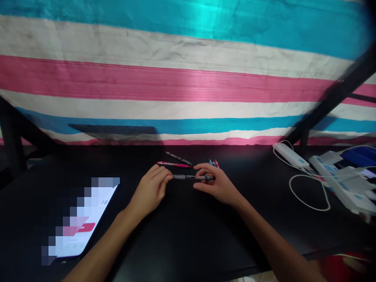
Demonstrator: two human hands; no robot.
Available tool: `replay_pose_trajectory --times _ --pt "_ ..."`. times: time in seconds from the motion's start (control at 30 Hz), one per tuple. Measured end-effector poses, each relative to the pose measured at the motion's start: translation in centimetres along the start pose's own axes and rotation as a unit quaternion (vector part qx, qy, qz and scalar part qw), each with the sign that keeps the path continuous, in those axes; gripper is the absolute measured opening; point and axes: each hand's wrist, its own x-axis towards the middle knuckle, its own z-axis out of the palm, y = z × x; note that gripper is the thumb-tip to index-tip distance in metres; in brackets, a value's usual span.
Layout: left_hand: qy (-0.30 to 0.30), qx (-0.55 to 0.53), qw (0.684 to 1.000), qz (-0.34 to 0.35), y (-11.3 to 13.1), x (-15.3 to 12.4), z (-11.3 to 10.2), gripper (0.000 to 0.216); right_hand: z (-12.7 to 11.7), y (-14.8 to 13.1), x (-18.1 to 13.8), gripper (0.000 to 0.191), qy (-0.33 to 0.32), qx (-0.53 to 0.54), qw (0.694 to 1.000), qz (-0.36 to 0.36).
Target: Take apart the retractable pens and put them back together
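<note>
- Left hand (154, 186) pinches the gray-gripped pen (189, 177) at its left end, just nearer than the red pen (173, 165).
- Right hand (214, 180) curls loosely around its right end; cannot tell if gripping.
- Right of red pen: power strip (337, 186).
</note>
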Motion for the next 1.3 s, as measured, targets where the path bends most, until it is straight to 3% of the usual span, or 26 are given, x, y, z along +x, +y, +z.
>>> replay_pose_trajectory --times 0.13,0.2,0.43,0.6,0.77,0.83,0.9,1.03,1.2,1.3 --pt "-0.004 0.002 1.000 -0.002 0.0 0.0 0.0 0.022 -0.1 -0.2 0.0 0.016 -0.017 -0.001 1.000 0.022" --pt "-0.006 0.002 1.000 0.000 0.0 0.0 0.0 0.022 -0.1 -0.2 0.0 0.020 -0.026 0.001 0.999 0.043" --pt "0.009 -0.005 1.000 -0.014 -0.1 0.0 -0.2 0.021 0.0 -0.2 -0.1 0.021 0.036 -0.013 0.999 -0.010" --pt "0.045 -0.014 0.999 0.018 -0.3 -0.4 -0.2 0.015 0.1 -0.4 -0.1 0.023 0.007 0.107 0.992 0.070" --pt "0.096 0.027 0.989 0.109 0.3 -0.6 0.1 0.007 0.0 0.0 0.1 0.033 -0.056 0.276 0.933 0.223" --pt "0.106 0.030 0.986 0.125 0.5 -0.7 0.2 0.008 -0.2 0.1 0.2 0.034 -0.070 0.294 0.922 0.243" --pt "0.091 0.011 0.991 0.102 0.6 -0.6 0.3 0.007 -0.5 -0.1 0.2 0.032 -0.058 0.256 0.940 0.217" --pt "-0.013 -0.085 0.996 -0.021 0.5 -0.2 0.2 0.012 -1.0 -0.8 -0.1 0.025 0.020 0.087 0.992 0.088" --pt "-0.126 -0.203 0.962 -0.132 0.1 0.1 -0.5 0.024 -0.8 -1.2 -0.5 0.018 0.064 -0.061 0.993 -0.083" --pt "-0.099 -0.243 0.952 -0.156 0.1 0.1 -0.6 0.019 -0.5 -1.0 -0.5 0.015 0.089 -0.076 0.983 -0.140"
